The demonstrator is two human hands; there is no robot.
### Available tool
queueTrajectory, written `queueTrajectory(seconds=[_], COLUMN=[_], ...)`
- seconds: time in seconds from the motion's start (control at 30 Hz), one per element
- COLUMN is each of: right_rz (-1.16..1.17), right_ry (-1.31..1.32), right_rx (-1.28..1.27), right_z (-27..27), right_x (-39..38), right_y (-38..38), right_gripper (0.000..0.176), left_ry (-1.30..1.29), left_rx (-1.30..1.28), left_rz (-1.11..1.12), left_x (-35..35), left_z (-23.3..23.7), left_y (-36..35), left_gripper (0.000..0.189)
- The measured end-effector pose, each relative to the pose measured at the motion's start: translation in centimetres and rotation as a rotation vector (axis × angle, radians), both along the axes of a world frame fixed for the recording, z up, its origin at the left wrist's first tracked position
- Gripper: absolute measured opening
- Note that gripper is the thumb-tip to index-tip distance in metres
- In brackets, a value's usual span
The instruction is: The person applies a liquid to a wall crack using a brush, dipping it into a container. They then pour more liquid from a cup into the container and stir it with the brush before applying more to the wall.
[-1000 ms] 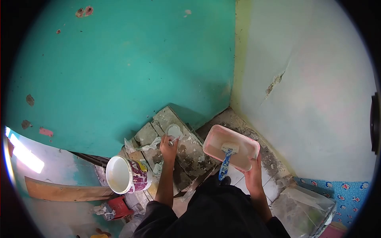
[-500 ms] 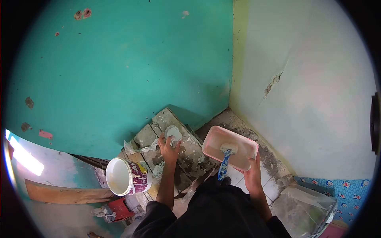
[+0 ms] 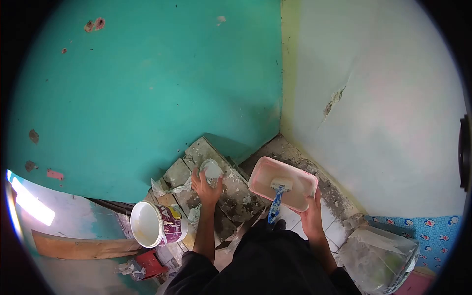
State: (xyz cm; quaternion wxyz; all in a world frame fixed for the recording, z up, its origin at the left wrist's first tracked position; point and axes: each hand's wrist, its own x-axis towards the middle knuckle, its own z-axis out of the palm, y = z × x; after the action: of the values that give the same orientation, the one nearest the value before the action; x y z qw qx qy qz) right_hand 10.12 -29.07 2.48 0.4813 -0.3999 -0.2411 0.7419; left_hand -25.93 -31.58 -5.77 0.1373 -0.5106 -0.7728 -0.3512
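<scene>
My left hand [image 3: 208, 191] reaches over a paint-spattered wooden platform [image 3: 236, 199]. Its fingers are spread, with the tips right at the near side of a small whitish cup [image 3: 211, 168]. In my right hand [image 3: 311, 212] is a shallow pinkish rectangular tray [image 3: 258, 169], gripped by its right corner and tilted toward me. A paintbrush [image 3: 276, 204] with a blue-and-white spotted handle leans in the tray, bristles inside and handle over the near rim. Crumpled white plastic [image 3: 179, 187] lies on the platform left of my left hand.
A white bucket [image 3: 147, 223] with a purple label stands left of the platform. Further left are a wooden plank [image 3: 83, 244] and a red object [image 3: 151, 264]. A clear plastic bag [image 3: 376, 255] sits at lower right. Green and pale walls [image 3: 383, 113] meet in the corner.
My left hand has shifted slightly at the cup, its fingers now more spread at the near side. The view has moved a little; my right hand still holds the tray with the paintbrush.
</scene>
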Motion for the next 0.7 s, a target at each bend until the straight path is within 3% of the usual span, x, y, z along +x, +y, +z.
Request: queueTrajectory(seconds=[0.07, 0.17, 0.27, 0.47, 0.7], right_rz=[-0.017, -0.006, -0.039, -0.15, -0.231], right_ry=[-0.039, 0.03, 0.012, 0.056, 0.043], right_rx=[-0.01, 0.0, 0.009, 0.032, 0.046], right_z=[0.1, 0.1, -0.1, -1.1, -0.6], right_x=[-0.3, -0.2, -0.6, -1.0, 0.0], right_y=[0.1, 0.4, 0.8, 0.7, 1.1], right_gripper=[0.058, 0.058, 0.058, 0.058, 0.058], left_ry=[0.088, -0.137, -0.325, 0.095, 0.075], left_rx=[-0.006, -0.098, -0.254, -0.342, -0.156], left_rz=[0.001, -0.498, -0.845, -1.029, -1.048], left_x=[1.8, 4.9, 10.1, 13.1, 15.3], left_z=[3.5, 8.7, 14.3, 15.5, 16.9], left_y=[-0.3, -0.8, -0.6, 3.1, 7.4], left_gripper=[0.068, 0.07, 0.065, 0.057, 0.035])
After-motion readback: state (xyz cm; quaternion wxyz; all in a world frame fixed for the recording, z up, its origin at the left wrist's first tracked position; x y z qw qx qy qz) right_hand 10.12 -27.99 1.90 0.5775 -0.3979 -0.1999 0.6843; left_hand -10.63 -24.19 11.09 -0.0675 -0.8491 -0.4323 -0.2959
